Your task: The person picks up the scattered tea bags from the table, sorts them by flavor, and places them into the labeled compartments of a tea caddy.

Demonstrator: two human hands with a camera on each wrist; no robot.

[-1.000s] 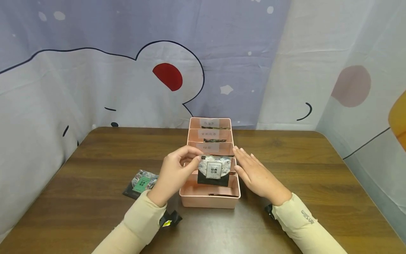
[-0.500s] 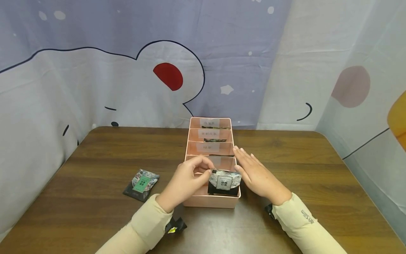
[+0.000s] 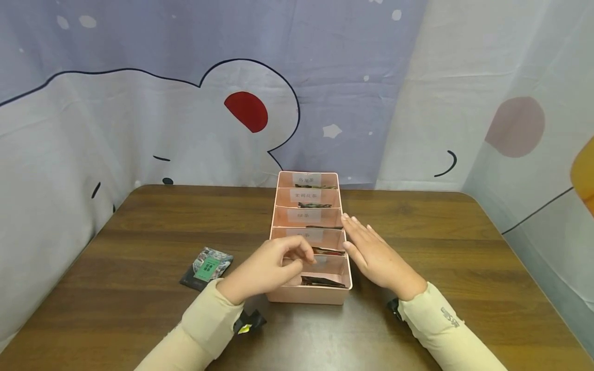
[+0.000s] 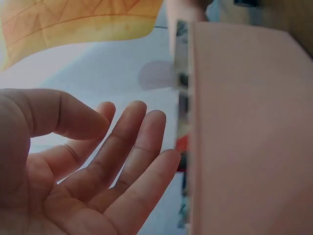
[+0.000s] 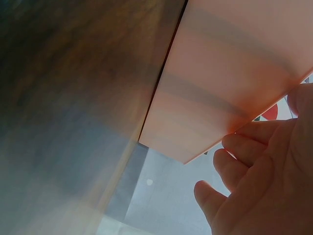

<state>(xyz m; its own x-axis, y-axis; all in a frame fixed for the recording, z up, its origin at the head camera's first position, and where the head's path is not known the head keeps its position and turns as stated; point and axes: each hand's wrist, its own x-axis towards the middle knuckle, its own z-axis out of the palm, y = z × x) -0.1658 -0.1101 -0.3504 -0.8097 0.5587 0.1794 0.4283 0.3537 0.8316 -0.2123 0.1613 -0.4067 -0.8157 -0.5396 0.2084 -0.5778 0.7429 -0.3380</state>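
My left hand (image 3: 269, 268) hovers over the front left of a pink divided box (image 3: 306, 294). Its fingers are loosely bent, with nothing between thumb and fingertips in the left wrist view. Below and right of them, a dark tea sachet (image 3: 323, 281) stands in the front compartment. My right hand (image 3: 380, 257) rests against the box's right wall, fingers straight and fingertips at the rim; the right wrist view shows them along that side wall (image 5: 210, 78). Another tea sachet (image 3: 207, 268), black with a green label, lies on the table left of the box.
Tea sachets stand in the other compartments too, one of them a red-edged sachet (image 3: 328, 251). White paper labels (image 3: 304, 196) mark the dividers. The brown wooden table (image 3: 417, 221) ends at a patterned curtain (image 3: 185, 118) behind the box.
My left hand lowered a white-and-black tea sachet into the front compartment, let go and drew back left. My right hand stayed at the box wall.
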